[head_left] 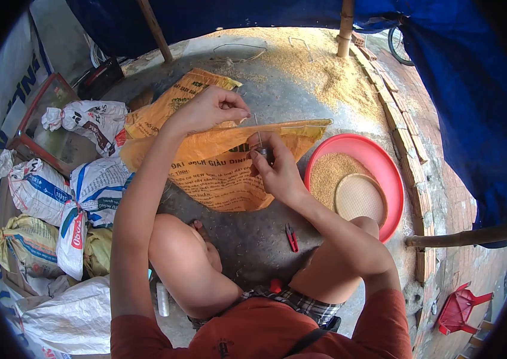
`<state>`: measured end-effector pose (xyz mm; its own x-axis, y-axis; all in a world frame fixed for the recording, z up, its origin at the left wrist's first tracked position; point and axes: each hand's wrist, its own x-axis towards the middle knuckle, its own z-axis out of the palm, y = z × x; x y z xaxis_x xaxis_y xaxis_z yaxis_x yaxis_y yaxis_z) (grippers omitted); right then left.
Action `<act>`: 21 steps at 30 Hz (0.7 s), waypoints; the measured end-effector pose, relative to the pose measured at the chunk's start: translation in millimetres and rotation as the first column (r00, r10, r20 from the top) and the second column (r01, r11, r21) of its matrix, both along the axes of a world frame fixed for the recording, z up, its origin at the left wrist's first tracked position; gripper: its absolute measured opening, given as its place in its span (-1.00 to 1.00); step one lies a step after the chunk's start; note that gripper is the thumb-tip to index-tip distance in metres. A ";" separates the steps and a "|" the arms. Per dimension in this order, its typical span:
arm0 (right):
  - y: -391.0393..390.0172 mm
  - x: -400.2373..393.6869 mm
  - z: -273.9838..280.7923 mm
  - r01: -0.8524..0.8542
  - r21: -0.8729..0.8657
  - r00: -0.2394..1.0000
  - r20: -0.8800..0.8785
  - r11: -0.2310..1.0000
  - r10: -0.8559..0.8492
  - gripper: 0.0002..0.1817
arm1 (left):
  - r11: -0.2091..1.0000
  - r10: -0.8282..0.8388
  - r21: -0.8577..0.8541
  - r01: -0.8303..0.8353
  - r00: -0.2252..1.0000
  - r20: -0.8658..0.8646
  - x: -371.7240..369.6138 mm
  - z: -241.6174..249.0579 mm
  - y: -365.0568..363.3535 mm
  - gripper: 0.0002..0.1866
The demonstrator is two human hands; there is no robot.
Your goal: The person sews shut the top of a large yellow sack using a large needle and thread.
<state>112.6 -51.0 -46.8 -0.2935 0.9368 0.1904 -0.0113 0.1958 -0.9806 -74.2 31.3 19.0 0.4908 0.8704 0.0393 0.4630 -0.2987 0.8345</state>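
Observation:
An orange printed sack (223, 173) hangs in front of my knees, its folded top edge running left to right. My right hand (276, 170) is closed round the dark handle of an awl (263, 155), whose thin metal shaft points up at the sack's edge. Just above that edge, my left hand (220, 109) is closed in a pinch close to the shaft's upper end. Whatever lies between its fingertips is too small to make out. Behind the sack lies more orange sacking (191, 90).
To the right stands a pink basin (392, 191) of grain with a round sieve (361, 197) in it. Red snips (291, 237) lie on the floor. Tied white sacks (38, 191) crowd the left. Beyond are spilled grain (349, 84), a brick edging (406, 137) and a red stool (460, 308).

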 end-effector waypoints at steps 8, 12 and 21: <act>0.5 0.8 4.8 -0.072 -0.044 0.995 -0.072 0.996 0.068 -0.81 | 0.990 0.049 0.135 -0.046 0.999 -0.018 1.6 6.8 -10.4 -0.82; 1.3 0.9 4.8 -0.081 -0.052 0.994 -0.077 0.995 0.077 -0.81 | 0.978 0.095 0.195 -0.079 0.993 -0.075 9.7 18.7 -22.9 -0.83; 6.9 8.5 4.4 -0.020 0.000 0.980 0.198 1.000 0.019 -0.77 | 0.836 0.064 0.548 0.017 0.990 -0.128 20.0 21.7 -24.5 -0.89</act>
